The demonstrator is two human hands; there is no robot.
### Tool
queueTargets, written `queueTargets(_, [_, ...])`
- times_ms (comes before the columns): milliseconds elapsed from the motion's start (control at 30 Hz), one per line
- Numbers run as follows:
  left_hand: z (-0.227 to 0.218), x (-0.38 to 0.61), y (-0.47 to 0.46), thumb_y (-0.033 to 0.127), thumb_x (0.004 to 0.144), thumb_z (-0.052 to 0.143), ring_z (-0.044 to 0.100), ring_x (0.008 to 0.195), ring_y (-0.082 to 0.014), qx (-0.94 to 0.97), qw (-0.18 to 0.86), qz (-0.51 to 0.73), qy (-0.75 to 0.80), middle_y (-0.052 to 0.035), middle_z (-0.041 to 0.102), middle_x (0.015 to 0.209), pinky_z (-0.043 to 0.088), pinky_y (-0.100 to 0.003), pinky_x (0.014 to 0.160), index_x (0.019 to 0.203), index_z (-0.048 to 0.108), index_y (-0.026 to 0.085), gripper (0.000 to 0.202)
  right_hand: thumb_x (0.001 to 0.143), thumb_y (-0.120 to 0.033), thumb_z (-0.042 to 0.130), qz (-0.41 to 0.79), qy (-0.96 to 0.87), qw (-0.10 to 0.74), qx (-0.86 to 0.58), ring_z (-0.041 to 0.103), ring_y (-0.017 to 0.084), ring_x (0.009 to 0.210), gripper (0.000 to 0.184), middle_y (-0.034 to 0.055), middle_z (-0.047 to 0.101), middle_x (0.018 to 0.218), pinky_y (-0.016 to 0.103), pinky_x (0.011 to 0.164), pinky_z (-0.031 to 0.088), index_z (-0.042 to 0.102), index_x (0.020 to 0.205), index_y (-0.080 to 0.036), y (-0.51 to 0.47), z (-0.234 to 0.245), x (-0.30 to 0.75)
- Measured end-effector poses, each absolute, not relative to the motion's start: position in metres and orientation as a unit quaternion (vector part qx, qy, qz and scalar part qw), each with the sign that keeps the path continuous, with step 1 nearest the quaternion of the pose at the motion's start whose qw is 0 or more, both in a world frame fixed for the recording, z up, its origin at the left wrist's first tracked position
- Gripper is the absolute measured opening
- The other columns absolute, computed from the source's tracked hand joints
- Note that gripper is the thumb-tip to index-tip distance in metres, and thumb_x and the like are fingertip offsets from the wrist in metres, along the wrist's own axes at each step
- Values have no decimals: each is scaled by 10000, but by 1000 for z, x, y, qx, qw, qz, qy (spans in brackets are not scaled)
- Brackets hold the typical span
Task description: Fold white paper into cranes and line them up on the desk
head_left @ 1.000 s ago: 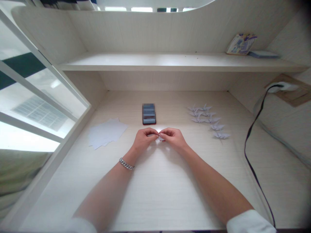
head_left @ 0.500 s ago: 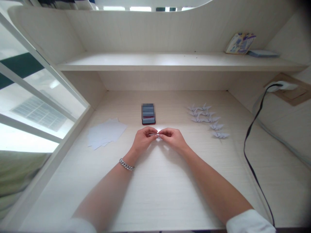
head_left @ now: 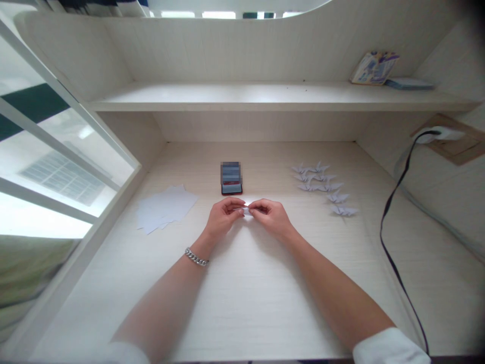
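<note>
A small folded piece of white paper is pinched between my two hands, just above the desk. My left hand is closed on its left end, thumb below and fingers above. From the other side my right hand grips the right end in the same way. Most of the paper is hidden behind the fingers, so its exact shape does not show. Off to the right, several folded white paper cranes stand in a cluster. Loose white paper sheets lie overlapping on the left.
A phone lies just beyond my hands. A black cable runs from the wall socket down the right side. Above the desk, a shelf holds a small patterned box and a flat bluish item.
My fingertips have shifted slightly on the folded paper, and a little more of it shows between them. Both arms stay nearly in place.
</note>
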State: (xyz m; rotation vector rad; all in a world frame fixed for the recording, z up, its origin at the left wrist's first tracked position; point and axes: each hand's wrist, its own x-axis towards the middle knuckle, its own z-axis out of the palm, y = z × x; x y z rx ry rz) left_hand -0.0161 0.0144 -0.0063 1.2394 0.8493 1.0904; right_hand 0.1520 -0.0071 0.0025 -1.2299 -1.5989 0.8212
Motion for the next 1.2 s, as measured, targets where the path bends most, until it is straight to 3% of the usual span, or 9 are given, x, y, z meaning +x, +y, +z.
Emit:
queueTargets(200, [-9,-15,14,233,616,742,632,758,-159,560,551,478,392,-64,675,830,517,-294,714,849,647,134,270,743,-198,591,314,-668,467,-487,632,155,723,114,33,692,787,256,673,481,685,807,-192,-8,2,151])
queueTargets(600, [-6,-16,13,216,625,736,616,649,-126,550,572,476,377,-31,670,712,501,-256,654,788,648,138,201,733,-156,568,309,-681,457,-482,621,146,695,128,17,689,757,250,651,466,678,783,-196,-9,5,153])
queueTargets(1000, [-5,-15,12,268,600,745,634,720,-165,575,529,470,411,-58,682,777,516,-296,699,783,661,137,239,741,-224,614,337,-664,470,-474,633,166,719,89,34,692,778,275,675,488,679,795,-197,-9,3,151])
queueTargets(1200, [-7,-13,12,253,600,745,624,690,-150,563,522,487,417,-50,675,775,507,-279,666,761,652,138,219,721,-248,653,405,-610,497,-465,651,182,766,173,55,693,839,296,716,516,652,882,-185,-8,-3,150])
